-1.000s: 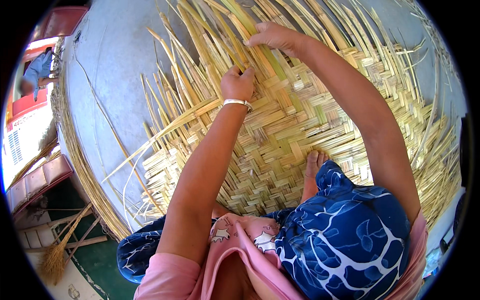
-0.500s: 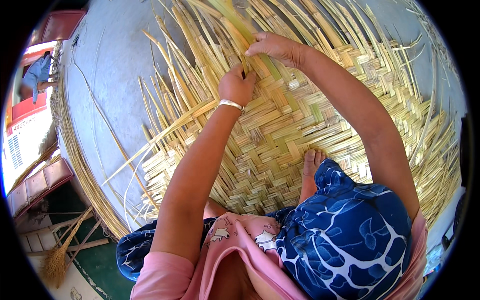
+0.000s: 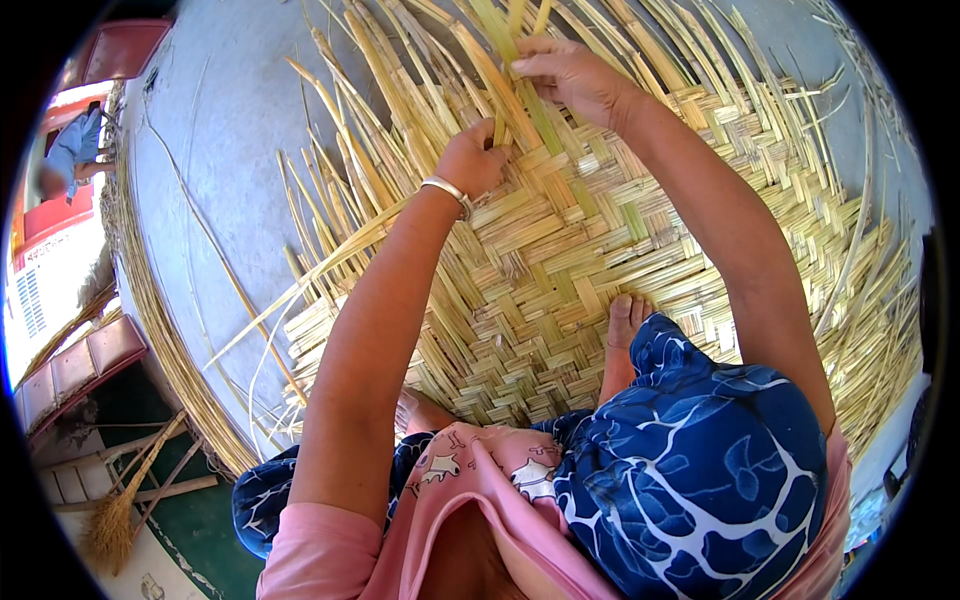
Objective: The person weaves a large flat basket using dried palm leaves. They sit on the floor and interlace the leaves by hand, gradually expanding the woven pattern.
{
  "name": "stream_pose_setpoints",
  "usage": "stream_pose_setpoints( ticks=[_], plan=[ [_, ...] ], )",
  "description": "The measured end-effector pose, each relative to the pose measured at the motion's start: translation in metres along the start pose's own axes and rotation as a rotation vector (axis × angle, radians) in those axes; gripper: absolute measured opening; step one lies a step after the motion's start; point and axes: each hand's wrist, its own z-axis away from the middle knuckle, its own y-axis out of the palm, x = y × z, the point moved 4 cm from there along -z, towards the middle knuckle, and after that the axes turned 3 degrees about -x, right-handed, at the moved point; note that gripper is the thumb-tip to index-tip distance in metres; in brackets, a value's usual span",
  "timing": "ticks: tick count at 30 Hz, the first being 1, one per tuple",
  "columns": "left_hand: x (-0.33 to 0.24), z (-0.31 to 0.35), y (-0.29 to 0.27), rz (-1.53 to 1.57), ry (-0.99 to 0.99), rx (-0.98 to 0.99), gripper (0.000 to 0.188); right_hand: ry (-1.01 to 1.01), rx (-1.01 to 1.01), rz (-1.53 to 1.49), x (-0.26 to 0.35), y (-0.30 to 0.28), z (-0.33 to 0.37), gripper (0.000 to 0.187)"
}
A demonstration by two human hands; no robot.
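A herringbone mat of flat split-reed strips spreads under me, its loose strip ends fanning out along the far edge. My left hand, a silver bangle on its wrist, is closed on a yellow reed strip at the weaving edge. Farther away and to the right, my right hand is closed, its fingertips on a greenish reed strip that runs up past the top of the view. Part of that strip is hidden behind the fingers. One long strip lies slantwise beside my left wrist and sticks out past the mat's left side.
My bare foot rests on the mat. A long bundle of thin reeds lies along the left on the grey floor. A broom leans at the lower left. Another person is at the far left.
My right hand has moved slightly right and toward the far side, drawing strips up from the weave. My left hand has shifted a little left, still closed on a strip.
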Motion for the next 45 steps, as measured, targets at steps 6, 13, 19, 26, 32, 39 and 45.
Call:
stream_pose_setpoints(
  ticks=[6,13,19,26,32,39,45],
  plan=[
    [-0.005,-0.002,-0.003,0.106,-0.132,0.036,0.029,-0.007,-0.254,0.100,-0.006,-0.036,0.024,0.019],
    [-0.003,-0.002,0.000,0.064,-0.176,0.034,0.033,-0.037,-0.469,0.353,-0.014,-0.045,0.070,0.011],
    [-0.027,0.020,0.016,-0.400,0.059,-0.338,0.027,-0.004,-0.539,0.485,-0.017,-0.046,0.074,0.014],
    [-0.045,0.037,0.022,-0.193,0.092,-0.604,0.034,-0.023,-0.397,0.268,-0.020,-0.058,0.077,0.023],
    [-0.094,0.016,0.031,-0.329,0.260,-0.356,0.039,-0.079,-0.420,0.103,-0.012,-0.067,0.084,0.021],
    [-0.089,-0.047,0.046,-0.575,0.207,-0.069,0.047,-0.060,-0.473,-0.069,-0.010,-0.095,0.103,0.016],
    [-0.087,-0.074,0.044,-0.440,0.120,0.085,0.041,-0.025,-0.459,-0.161,-0.009,-0.104,0.106,0.012]
  ],
)
